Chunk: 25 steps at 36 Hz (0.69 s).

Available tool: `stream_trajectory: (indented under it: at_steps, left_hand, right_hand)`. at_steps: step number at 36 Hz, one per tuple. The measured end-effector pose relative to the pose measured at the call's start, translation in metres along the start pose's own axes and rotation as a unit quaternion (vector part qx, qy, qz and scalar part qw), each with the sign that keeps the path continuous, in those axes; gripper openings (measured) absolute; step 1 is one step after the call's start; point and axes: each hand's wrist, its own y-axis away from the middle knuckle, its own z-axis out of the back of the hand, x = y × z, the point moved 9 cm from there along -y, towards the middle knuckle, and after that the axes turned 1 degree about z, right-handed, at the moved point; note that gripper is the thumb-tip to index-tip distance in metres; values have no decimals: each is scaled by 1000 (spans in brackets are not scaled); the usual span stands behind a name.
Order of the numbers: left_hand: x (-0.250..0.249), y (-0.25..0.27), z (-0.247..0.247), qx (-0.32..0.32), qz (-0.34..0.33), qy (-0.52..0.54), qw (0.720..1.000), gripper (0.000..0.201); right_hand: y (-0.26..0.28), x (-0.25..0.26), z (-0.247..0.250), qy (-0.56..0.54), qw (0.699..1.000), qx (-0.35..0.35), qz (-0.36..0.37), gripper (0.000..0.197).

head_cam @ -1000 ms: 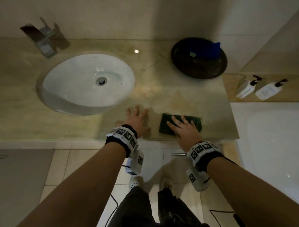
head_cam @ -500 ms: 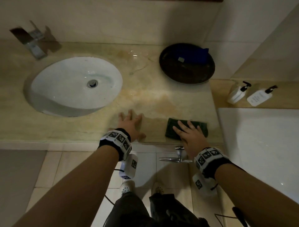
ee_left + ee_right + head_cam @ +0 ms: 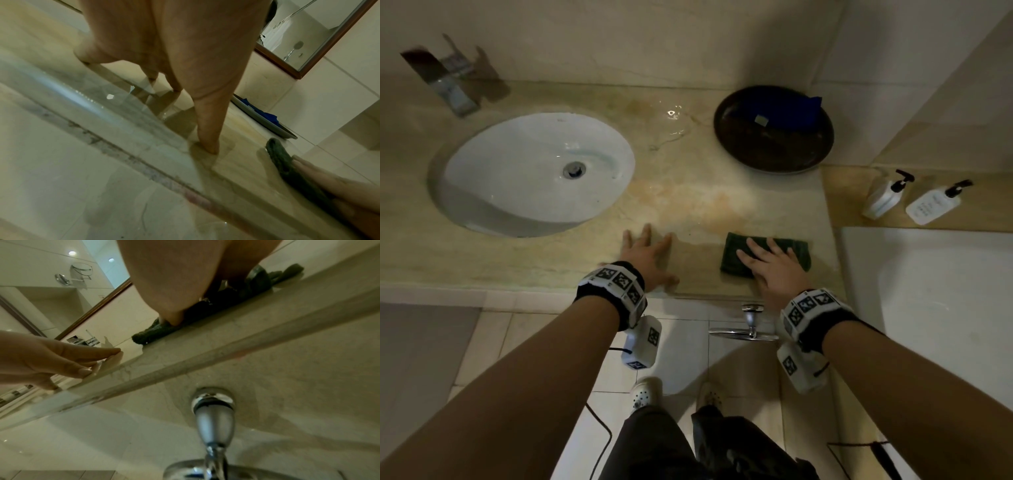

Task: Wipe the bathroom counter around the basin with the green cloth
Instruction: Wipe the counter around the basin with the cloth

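Right hand (image 3: 774,265) presses flat, fingers spread, on the folded dark-green cloth (image 3: 732,257) at the beige marble counter's (image 3: 688,192) front edge, right of the white oval basin (image 3: 534,171); left hand (image 3: 645,255) lies splayed on bare stone. Soft and light, the cloth likely slides best under palm pressure.

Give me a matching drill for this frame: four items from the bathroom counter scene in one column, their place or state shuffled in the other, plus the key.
Column one:
1. green cloth
2. left hand
3. dark round dish
4. two white pump bottles

Column two:
A. on the lower ledge to the right of the counter
B. flat on the bare counter, fingers spread, in front of the basin
C. under the right hand, near the counter's front edge
D. at the back of the counter, with something blue in it

Pairs: 1-C, 2-B, 3-D, 4-A
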Motion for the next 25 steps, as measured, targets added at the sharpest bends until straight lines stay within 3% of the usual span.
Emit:
stream_trajectory:
  at_steps: [14, 25]
  left_hand:
    - [-16, 9, -6, -6, 20, -19, 1000, 111]
    - [-9, 2, -11, -1, 28, 9, 1000, 114]
  right_hand:
    - [53, -35, -11, 7, 999, -45, -16, 52]
    - [20, -48, 10, -2, 999, -22, -41, 53]
